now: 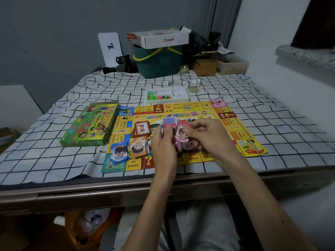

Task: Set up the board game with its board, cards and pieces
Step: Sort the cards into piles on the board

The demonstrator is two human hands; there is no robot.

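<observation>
Table: a table under a white cloth with black grid lines (54, 156) carries everything, so the whole game stays within arm's reach.
Box: one flat green cardboard game box (88, 125) lies just left of the board, touching or nearly touching its edge. It looks set aside there to free the playing area.
Board: one yellow paper game board (237, 134) is unfolded flat near the front edge of the table, its title facing away from the person.
Blue notes: one stack of blue play-money notes marked 10000 (118, 153) sits on the board's near left corner.
Brown cards: one stack of brown-backed cards (142, 129) lies farther in on the board's yellow centre.
Orange notes: one stack of orange play-money notes (138, 148) sits just right of the blue stack. That makes three sorted piles in clear view, and a further one behind the left hand cannot be made out.
Left hand: the left hand (163, 144) is curled round an unsorted bundle of mixed notes (168, 122), held upright over the board as the supply.
Pink note: one pink note marked 5000 (182, 136) is held at the front of that bundle.
Right hand: the right hand (210, 136) pinches the pink note between thumb and fingers, probably to draw it off and sort it by value.
Tray: one white plastic compartment tray (168, 96) sits just beyond the board with small green and pink pieces, too small to count.
</observation>
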